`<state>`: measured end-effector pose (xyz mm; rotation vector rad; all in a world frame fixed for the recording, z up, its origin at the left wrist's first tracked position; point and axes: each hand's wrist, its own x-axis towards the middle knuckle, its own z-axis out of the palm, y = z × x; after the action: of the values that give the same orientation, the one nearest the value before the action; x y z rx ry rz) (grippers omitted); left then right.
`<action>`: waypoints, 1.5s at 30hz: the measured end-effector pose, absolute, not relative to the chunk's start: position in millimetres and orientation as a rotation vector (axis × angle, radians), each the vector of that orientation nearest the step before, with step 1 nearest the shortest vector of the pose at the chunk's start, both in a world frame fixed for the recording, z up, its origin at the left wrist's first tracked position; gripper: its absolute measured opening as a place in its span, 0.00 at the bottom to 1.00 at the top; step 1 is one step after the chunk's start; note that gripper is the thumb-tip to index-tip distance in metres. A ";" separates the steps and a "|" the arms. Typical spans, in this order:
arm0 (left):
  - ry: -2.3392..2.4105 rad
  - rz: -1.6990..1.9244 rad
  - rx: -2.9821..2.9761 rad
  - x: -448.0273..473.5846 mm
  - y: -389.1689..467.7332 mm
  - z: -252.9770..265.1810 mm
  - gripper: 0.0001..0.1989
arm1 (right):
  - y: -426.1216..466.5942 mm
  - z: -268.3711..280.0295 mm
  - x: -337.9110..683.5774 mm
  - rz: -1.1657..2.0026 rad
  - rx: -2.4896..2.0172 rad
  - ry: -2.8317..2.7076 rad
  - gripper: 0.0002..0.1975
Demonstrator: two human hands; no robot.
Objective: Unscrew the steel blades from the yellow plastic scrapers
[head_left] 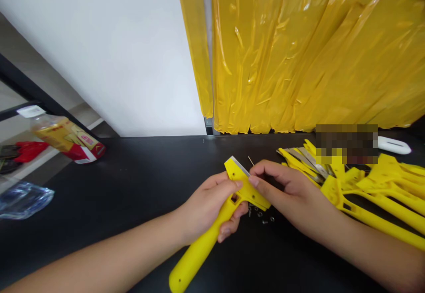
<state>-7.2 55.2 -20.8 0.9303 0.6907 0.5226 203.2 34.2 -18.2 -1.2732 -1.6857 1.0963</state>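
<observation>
A yellow plastic scraper [206, 243] lies slantwise in front of me, its long handle toward me and its wide head away. My left hand [212, 200] is closed around it just below the head, thumb pressed on the top face. Along the head's far edge runs a thin metal blade [239, 166]. The thumb and forefinger of my right hand [282, 186] pinch at this blade. A thin metal pin-like piece [251, 160] sticks up beside the right fingertips; its lower end is hidden. Several small screws and nuts [264, 222] lie on the black table under the head.
On the right is a pile of yellow scraper parts [368, 191] with metal blades [308, 160] among them. A white object [394, 145] lies behind. At left are a drink bottle [68, 138] and clear plastic [26, 199]. A yellow plastic curtain [299, 54] hangs beyond the black table [133, 178].
</observation>
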 end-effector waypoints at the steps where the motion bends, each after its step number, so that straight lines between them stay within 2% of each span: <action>1: 0.690 0.530 0.935 -7.7 54.7 -19.5 0.10 | 33.3 -15.7 205.7 1.093 -1.280 -1.733 0.15; 9: 0.698 0.572 0.989 -10.2 50.7 -12.2 0.10 | 31.6 -7.0 214.8 1.148 -1.272 -1.840 0.20; 20: 0.688 0.557 1.041 -10.1 49.2 -10.5 0.07 | 29.5 -5.5 215.2 1.131 -1.246 -1.829 0.20; 28: 0.791 0.569 1.195 -10.8 44.5 -2.5 0.10 | 28.8 -4.2 215.2 1.104 -1.248 -1.847 0.19; 31: 0.897 0.570 1.454 -13.7 42.4 8.7 0.13 | 26.9 -3.3 215.5 0.944 -1.236 -1.867 0.16; 34: 1.044 0.561 2.078 -19.7 44.0 19.7 0.12 | 22.8 -0.9 215.0 0.798 -1.242 -1.782 0.17; 37: 1.189 0.388 2.661 -23.9 47.8 20.7 0.09 | 16.1 2.3 209.6 1.057 -1.253 -1.632 0.28; 39: 1.234 0.226 2.882 -24.0 49.4 15.6 0.10 | 11.1 3.9 202.3 1.341 -1.258 -1.526 0.30; 42: 1.194 0.116 3.014 -21.1 49.6 6.5 0.11 | 4.5 3.7 190.1 1.614 -1.273 -1.374 0.29; 45: 1.201 0.140 2.995 -18.5 47.5 2.8 0.15 | 1.1 -0.2 182.9 1.723 -1.261 -1.181 0.23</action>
<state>-18.5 47.5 2.8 2.9951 1.2009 0.1399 182.9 1.1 -0.2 -1.2614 -1.1813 1.7230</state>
